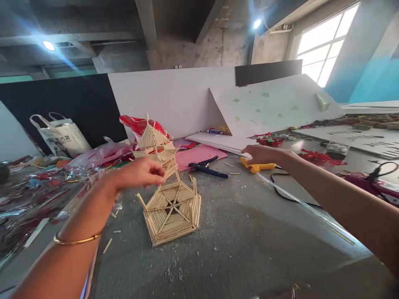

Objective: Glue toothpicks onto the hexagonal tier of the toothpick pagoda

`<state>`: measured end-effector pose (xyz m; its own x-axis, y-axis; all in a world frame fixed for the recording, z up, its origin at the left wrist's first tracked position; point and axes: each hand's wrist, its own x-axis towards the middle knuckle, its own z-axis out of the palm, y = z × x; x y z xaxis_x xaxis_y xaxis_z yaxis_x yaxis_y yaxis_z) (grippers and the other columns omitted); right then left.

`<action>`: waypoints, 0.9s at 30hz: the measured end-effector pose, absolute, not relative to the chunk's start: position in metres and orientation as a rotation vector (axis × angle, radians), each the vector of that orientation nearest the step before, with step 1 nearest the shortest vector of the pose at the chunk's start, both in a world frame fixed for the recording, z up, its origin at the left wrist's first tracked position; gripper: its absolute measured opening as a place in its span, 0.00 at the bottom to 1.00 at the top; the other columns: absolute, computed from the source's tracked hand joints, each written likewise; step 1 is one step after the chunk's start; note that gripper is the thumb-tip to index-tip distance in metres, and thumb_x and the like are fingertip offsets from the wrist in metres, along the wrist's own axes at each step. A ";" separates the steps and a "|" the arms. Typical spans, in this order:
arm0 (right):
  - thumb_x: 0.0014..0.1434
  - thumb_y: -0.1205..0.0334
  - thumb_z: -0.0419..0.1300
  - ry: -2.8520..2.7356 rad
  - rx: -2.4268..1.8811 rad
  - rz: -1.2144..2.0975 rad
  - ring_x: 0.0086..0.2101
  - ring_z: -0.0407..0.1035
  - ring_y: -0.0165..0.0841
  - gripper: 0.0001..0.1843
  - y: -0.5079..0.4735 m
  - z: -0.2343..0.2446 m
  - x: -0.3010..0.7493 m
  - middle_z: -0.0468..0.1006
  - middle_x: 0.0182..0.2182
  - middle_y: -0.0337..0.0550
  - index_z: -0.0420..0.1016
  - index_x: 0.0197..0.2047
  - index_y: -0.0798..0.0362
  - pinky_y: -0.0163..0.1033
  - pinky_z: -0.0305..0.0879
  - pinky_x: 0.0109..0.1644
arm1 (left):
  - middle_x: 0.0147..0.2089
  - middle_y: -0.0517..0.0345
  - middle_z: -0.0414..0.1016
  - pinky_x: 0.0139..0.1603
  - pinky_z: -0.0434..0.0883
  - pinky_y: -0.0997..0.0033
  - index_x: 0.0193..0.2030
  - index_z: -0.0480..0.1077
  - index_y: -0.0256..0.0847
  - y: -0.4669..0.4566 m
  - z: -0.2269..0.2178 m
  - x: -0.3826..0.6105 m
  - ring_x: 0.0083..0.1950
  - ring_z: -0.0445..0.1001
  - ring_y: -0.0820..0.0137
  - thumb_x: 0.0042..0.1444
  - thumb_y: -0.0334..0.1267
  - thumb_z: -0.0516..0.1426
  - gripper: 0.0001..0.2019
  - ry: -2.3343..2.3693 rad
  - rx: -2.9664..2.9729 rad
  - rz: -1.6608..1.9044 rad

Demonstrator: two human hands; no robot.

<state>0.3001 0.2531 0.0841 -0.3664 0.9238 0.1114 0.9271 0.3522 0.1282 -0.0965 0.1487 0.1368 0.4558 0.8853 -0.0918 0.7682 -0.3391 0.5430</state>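
A broad grey tabletop [237, 257] is backed by a large white panel with pale green marks [280, 95], propped at a slant. The left side is covered by a sprawling heap of crumpled plastic and coloured scraps [40, 182]. A long clear plastic strip [289, 194] is stretched from under the right forearm toward the middle. Behind centre, a tiered tower of pale wooden sticks [152, 139] is stood with its peaked top pointed up, its long axis upright. Just in front of it, a hexagonal platform of pale wooden sticks [176, 224] is laid flat, face up, its near edge angled away toward the right; short posts are raised from its rim, the left one tilted outward. The tower's lower left is hidden by the left hand [141, 171], its fingers curled; whether anything is gripped cannot be told. The right hand [263, 153] is placed at a yellow plastic glue gun [254, 167], whose handle is directed right; its grip cannot be told either. Between platform and gun, dark-blue-handled pliers [215, 171] are left in the way.
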 end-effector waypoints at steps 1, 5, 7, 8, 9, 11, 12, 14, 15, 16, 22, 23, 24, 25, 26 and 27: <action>0.50 0.57 0.57 -2.584 -1.731 -0.257 0.44 0.65 0.42 0.24 0.247 0.088 0.289 0.71 0.45 0.56 0.69 0.49 0.60 0.40 0.58 0.44 | 0.22 0.63 0.65 0.22 0.58 0.77 0.26 0.70 0.39 0.151 0.130 -0.095 0.21 0.63 0.78 0.45 0.40 0.56 0.07 1.321 2.227 0.188; 0.57 0.51 0.48 -2.652 -1.208 -0.205 0.43 0.67 0.37 0.24 0.208 0.095 0.235 0.72 0.43 0.51 0.69 0.48 0.60 0.39 0.58 0.46 | 0.21 0.62 0.66 0.21 0.59 0.78 0.25 0.70 0.40 0.155 0.111 -0.083 0.21 0.66 0.76 0.47 0.39 0.54 0.07 1.128 2.272 0.000; 0.58 0.54 0.51 -2.660 -1.055 -0.171 0.42 0.68 0.36 0.18 0.183 0.092 0.210 0.73 0.42 0.47 0.69 0.47 0.54 0.40 0.60 0.45 | 0.21 0.61 0.67 0.20 0.60 0.78 0.25 0.70 0.40 0.156 0.106 -0.077 0.20 0.66 0.76 0.47 0.38 0.54 0.06 1.058 2.230 -0.071; 0.58 0.56 0.52 -2.644 -1.015 -0.173 0.40 0.68 0.36 0.16 0.171 0.090 0.199 0.74 0.41 0.46 0.70 0.46 0.54 0.40 0.61 0.44 | 0.21 0.61 0.68 0.19 0.60 0.78 0.26 0.70 0.41 0.156 0.104 -0.075 0.19 0.66 0.76 0.47 0.38 0.54 0.06 1.039 2.213 -0.102; 0.57 0.57 0.53 -2.630 -0.992 -0.172 0.38 0.69 0.35 0.14 0.159 0.086 0.190 0.75 0.39 0.45 0.71 0.44 0.54 0.39 0.62 0.42 | 0.22 0.60 0.69 0.19 0.60 0.78 0.26 0.71 0.41 0.156 0.102 -0.073 0.19 0.66 0.76 0.46 0.38 0.54 0.06 1.025 2.204 -0.128; 0.58 0.58 0.53 -2.611 -0.957 -0.148 0.37 0.70 0.34 0.12 0.136 0.079 0.178 0.75 0.36 0.45 0.72 0.41 0.54 0.38 0.63 0.40 | 0.21 0.59 0.70 0.18 0.60 0.78 0.26 0.72 0.41 0.156 0.096 -0.071 0.18 0.66 0.75 0.46 0.37 0.55 0.06 1.008 2.197 -0.164; 0.58 0.59 0.53 -2.594 -0.940 -0.119 0.35 0.70 0.33 0.11 0.127 0.075 0.174 0.75 0.34 0.44 0.73 0.40 0.53 0.37 0.63 0.39 | 0.21 0.59 0.70 0.17 0.60 0.78 0.26 0.72 0.41 0.156 0.093 -0.071 0.18 0.66 0.75 0.45 0.37 0.55 0.05 1.005 2.194 -0.174; 0.58 0.60 0.53 -2.554 -0.921 -0.047 0.32 0.70 0.31 0.10 0.111 0.068 0.170 0.75 0.31 0.43 0.73 0.39 0.53 0.35 0.63 0.36 | 0.21 0.59 0.70 0.17 0.61 0.77 0.24 0.72 0.41 0.156 0.087 -0.072 0.17 0.66 0.75 0.45 0.35 0.55 0.05 1.009 2.186 -0.171; 0.59 0.60 0.53 -2.540 -0.919 -0.010 0.31 0.70 0.31 0.10 0.106 0.066 0.169 0.75 0.30 0.42 0.73 0.39 0.52 0.35 0.63 0.36 | 0.20 0.59 0.70 0.17 0.61 0.77 0.24 0.72 0.41 0.156 0.084 -0.074 0.17 0.66 0.75 0.44 0.35 0.55 0.05 1.015 2.182 -0.162; 0.59 0.60 0.52 -2.531 -0.923 0.023 0.31 0.70 0.30 0.10 0.101 0.064 0.169 0.75 0.29 0.42 0.73 0.39 0.52 0.34 0.63 0.35 | 0.20 0.59 0.70 0.17 0.61 0.77 0.23 0.72 0.41 0.157 0.082 -0.075 0.17 0.66 0.74 0.44 0.35 0.55 0.05 1.017 2.175 -0.157; 0.60 0.62 0.51 -2.545 -0.952 0.154 0.31 0.70 0.30 0.10 0.100 0.058 0.170 0.75 0.30 0.42 0.73 0.39 0.51 0.35 0.65 0.34 | 0.19 0.59 0.70 0.15 0.60 0.78 0.21 0.72 0.41 0.156 0.078 -0.077 0.16 0.66 0.75 0.43 0.33 0.55 0.05 1.072 2.152 -0.159; 0.60 0.62 0.51 -2.544 -0.950 0.171 0.31 0.70 0.30 0.10 0.103 0.056 0.171 0.75 0.31 0.42 0.72 0.39 0.51 0.35 0.65 0.34 | 0.19 0.58 0.70 0.14 0.60 0.79 0.21 0.72 0.40 0.156 0.078 -0.077 0.15 0.66 0.75 0.43 0.32 0.55 0.05 1.084 2.141 -0.161; 0.60 0.63 0.51 -2.543 -0.949 0.190 0.31 0.70 0.29 0.10 0.105 0.054 0.171 0.75 0.31 0.42 0.72 0.39 0.51 0.35 0.65 0.34 | 0.18 0.58 0.69 0.13 0.59 0.79 0.20 0.72 0.40 0.155 0.078 -0.076 0.15 0.66 0.75 0.42 0.31 0.55 0.05 1.091 2.126 -0.163; 0.60 0.63 0.50 -2.547 -0.948 0.209 0.31 0.69 0.29 0.10 0.107 0.053 0.172 0.75 0.31 0.42 0.72 0.40 0.51 0.35 0.65 0.34 | 0.17 0.58 0.69 0.13 0.59 0.79 0.20 0.71 0.40 0.155 0.078 -0.076 0.14 0.65 0.75 0.42 0.31 0.56 0.05 1.091 2.115 -0.165; 0.60 0.63 0.50 -2.552 -0.952 0.224 0.31 0.69 0.29 0.10 0.109 0.051 0.173 0.75 0.31 0.42 0.72 0.40 0.51 0.35 0.65 0.34 | 0.17 0.58 0.69 0.13 0.59 0.79 0.19 0.71 0.40 0.155 0.078 -0.075 0.14 0.65 0.75 0.42 0.31 0.56 0.05 1.084 2.101 -0.177; 0.61 0.63 0.50 -2.559 -0.955 0.234 0.31 0.69 0.29 0.10 0.111 0.049 0.174 0.75 0.31 0.42 0.72 0.40 0.51 0.35 0.65 0.34 | 0.17 0.58 0.69 0.13 0.59 0.79 0.19 0.71 0.40 0.156 0.078 -0.075 0.14 0.65 0.76 0.42 0.31 0.56 0.05 1.075 2.089 -0.193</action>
